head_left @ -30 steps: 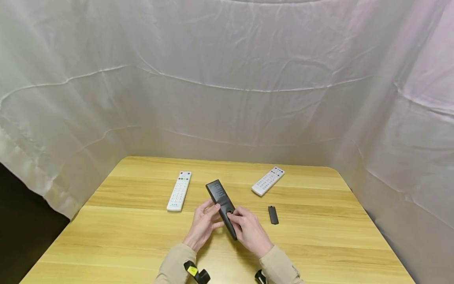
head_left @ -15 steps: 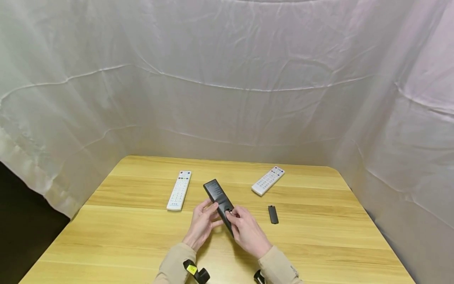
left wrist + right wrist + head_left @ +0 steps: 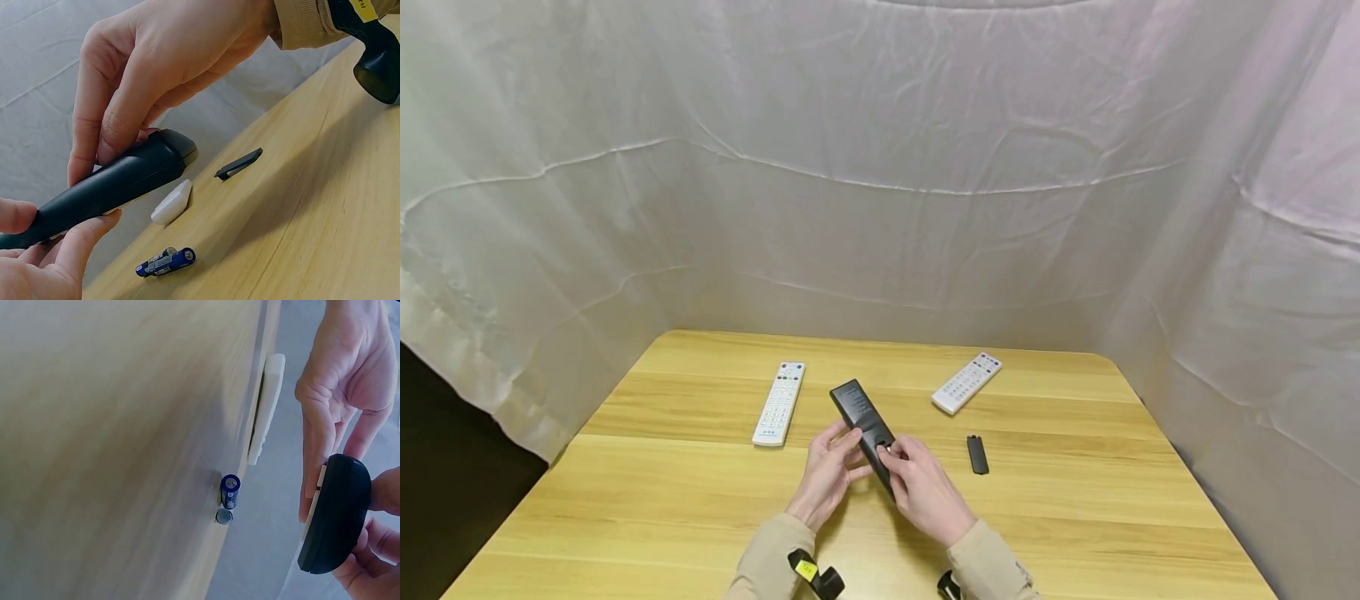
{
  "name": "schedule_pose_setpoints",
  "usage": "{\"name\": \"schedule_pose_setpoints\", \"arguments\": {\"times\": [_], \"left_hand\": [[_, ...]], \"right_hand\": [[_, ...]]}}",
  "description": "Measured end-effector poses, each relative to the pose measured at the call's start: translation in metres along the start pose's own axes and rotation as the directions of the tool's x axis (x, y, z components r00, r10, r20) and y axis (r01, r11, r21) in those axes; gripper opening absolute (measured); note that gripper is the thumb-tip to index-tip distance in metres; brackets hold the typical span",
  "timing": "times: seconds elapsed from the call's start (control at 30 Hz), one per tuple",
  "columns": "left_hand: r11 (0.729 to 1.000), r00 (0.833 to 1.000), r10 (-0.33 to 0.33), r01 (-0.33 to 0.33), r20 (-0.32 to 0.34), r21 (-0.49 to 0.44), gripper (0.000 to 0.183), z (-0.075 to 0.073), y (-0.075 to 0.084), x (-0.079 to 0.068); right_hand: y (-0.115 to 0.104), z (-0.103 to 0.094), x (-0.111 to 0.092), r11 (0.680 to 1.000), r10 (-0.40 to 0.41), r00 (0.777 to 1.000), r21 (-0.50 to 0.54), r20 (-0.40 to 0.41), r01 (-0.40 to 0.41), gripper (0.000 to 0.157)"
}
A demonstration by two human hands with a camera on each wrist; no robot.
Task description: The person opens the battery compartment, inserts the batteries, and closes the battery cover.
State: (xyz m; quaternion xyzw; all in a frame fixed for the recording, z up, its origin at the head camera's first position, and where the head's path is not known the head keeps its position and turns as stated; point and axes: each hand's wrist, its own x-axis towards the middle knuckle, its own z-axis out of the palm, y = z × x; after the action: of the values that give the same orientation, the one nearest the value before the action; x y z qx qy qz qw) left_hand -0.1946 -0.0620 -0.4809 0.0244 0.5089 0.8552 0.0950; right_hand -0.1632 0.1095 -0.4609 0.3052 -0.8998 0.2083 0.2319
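My left hand (image 3: 829,475) grips a black remote control (image 3: 859,410) along its side, thumb on top and fingers beneath. The back of the remote faces up, with printed lettering and an uncovered battery compartment. At that compartment, my right hand (image 3: 931,492) pinches a battery, mostly hidden, with only a pale glint beside the thumb. In the left wrist view, the right thumb and index finger press close against the remote (image 3: 119,187). Blue batteries (image 3: 165,262) lie on the table below it, also visible as a pair of blue batteries (image 3: 229,490) in the right wrist view.
A black battery cover (image 3: 977,454) lies right of my hands on the wooden table (image 3: 1075,517). One white remote (image 3: 779,404) rests to the left, another white remote (image 3: 967,383) at the back right. Pale curtains (image 3: 880,208) hang around the table.
The black remote has shifted slightly left and away from me. My right fingers have moved a little left with it, and a pale glint shows beside the thumb.
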Motion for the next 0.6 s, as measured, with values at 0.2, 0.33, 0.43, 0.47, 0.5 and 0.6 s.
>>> {"name": "schedule_pose_setpoints", "arguments": {"times": [0.2, 0.33, 0.43, 0.47, 0.5, 0.6], "left_hand": [[1.0, 1.0, -0.004, 0.004, 0.01, -0.003, 0.054, -0.0002, 0.0002, -0.0001], [1.0, 1.0, -0.009, 0.009, 0.017, -0.014, 0.057, -0.0004, 0.0008, -0.0002], [1.0, 1.0, -0.012, 0.013, 0.023, -0.021, 0.059, -0.0007, 0.0013, -0.0002], [1.0, 1.0, -0.013, 0.013, 0.025, -0.021, 0.06, -0.0008, 0.0014, -0.0003], [1.0, 1.0, -0.016, 0.016, 0.026, -0.023, 0.06, -0.0007, 0.0017, -0.0004], [0.999, 0.999, -0.027, 0.028, 0.029, -0.026, 0.06, -0.0008, 0.0025, -0.0006]], "right_hand": [[0.0001, -0.0011, 0.0, 1.0, 0.01, 1.0, 0.007, 0.008, -0.01, 0.036], [0.0002, -0.0018, 0.0003, 1.0, 0.014, 1.0, 0.017, 0.001, -0.014, 0.035], [0.0007, -0.0022, 0.0004, 0.999, 0.019, 1.0, 0.03, -0.003, -0.019, 0.034], [0.0011, -0.0023, 0.0005, 0.999, 0.023, 1.0, 0.042, -0.002, -0.023, 0.034], [0.0015, -0.0025, 0.0005, 0.998, 0.029, 1.0, 0.058, 0.001, -0.029, 0.033], [0.0039, -0.0037, 0.0008, 0.987, 0.061, 0.998, 0.152, 0.003, -0.061, 0.029]]}}
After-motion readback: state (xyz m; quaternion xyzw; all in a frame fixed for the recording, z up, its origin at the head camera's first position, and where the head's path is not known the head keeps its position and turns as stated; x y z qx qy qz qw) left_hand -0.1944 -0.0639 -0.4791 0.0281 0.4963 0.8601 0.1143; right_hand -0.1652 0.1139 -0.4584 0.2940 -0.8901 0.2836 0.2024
